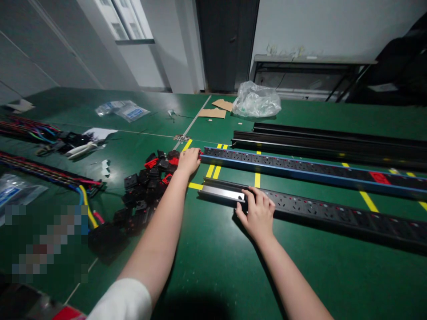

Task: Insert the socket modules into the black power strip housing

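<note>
My left hand [190,161] is closed at the right edge of a loose pile of black and red socket modules [154,175], beside the end of a blue-edged power strip [283,168]. Its fingertips are hidden, and I cannot make out what they hold. My right hand [257,211] grips a black power strip [313,213] nearer to me, thumb at the near side and fingers over the top. Sockets fill this strip to the right of the hand. To the left, its channel shows a bare silvery inner face [222,192].
Black empty rails [316,142] lie behind the strips. Wire bundles [50,171] stretch along the left. A clear plastic bag [256,100], cardboard pieces [212,113] and flat packets [123,109] lie farther back. Yellow tape [257,178] marks the green table [213,258].
</note>
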`<state>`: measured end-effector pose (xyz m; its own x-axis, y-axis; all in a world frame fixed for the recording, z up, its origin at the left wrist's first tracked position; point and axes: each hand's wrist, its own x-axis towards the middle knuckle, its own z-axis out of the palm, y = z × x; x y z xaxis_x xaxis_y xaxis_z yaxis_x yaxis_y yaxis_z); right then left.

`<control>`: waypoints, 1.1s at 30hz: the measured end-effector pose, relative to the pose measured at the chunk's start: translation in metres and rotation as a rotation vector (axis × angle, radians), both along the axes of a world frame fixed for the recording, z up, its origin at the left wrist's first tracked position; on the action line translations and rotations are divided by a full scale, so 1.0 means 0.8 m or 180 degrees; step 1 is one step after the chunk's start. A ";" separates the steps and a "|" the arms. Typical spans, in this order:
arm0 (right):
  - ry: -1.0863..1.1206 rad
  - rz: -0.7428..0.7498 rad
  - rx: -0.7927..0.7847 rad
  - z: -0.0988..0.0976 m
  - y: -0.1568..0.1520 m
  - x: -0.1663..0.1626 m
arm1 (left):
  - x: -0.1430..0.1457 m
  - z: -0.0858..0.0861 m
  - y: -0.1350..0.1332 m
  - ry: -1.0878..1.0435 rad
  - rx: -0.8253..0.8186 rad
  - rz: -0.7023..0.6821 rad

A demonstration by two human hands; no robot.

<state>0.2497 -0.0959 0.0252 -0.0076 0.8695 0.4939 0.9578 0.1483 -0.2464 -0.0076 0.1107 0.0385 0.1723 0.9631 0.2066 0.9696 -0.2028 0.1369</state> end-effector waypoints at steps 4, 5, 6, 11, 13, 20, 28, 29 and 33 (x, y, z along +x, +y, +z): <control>-0.0047 -0.0031 -0.0031 0.002 0.000 0.000 | -0.009 0.002 -0.036 0.0078 0.0179 0.0241; -0.0043 -0.0033 -0.0028 0.003 0.000 0.000 | -0.010 0.003 -0.045 0.0093 0.0185 0.0266; -0.0034 -0.0027 -0.0030 0.003 -0.001 0.000 | -0.010 0.004 -0.053 0.0118 0.0174 0.0272; 0.0011 0.0004 -0.0072 0.003 -0.001 0.000 | -0.005 0.013 -0.081 0.0153 -0.0139 0.0307; 0.0010 0.0001 -0.0083 0.003 -0.001 0.001 | -0.006 0.016 -0.088 0.0000 -0.0201 0.0365; 0.0062 0.0015 -0.0090 0.004 -0.002 0.001 | -0.016 0.019 -0.110 -0.0121 -0.0040 0.0504; 0.0083 0.0004 -0.0129 0.002 -0.003 0.001 | 0.011 -0.017 -0.147 -0.1174 0.0716 0.0286; 0.0077 0.0001 -0.0140 0.002 -0.003 0.001 | 0.013 -0.024 -0.151 -0.1341 0.0768 0.0314; 0.0060 -0.0007 -0.0176 0.004 -0.003 0.001 | 0.012 -0.039 -0.155 -0.1818 0.0830 0.0507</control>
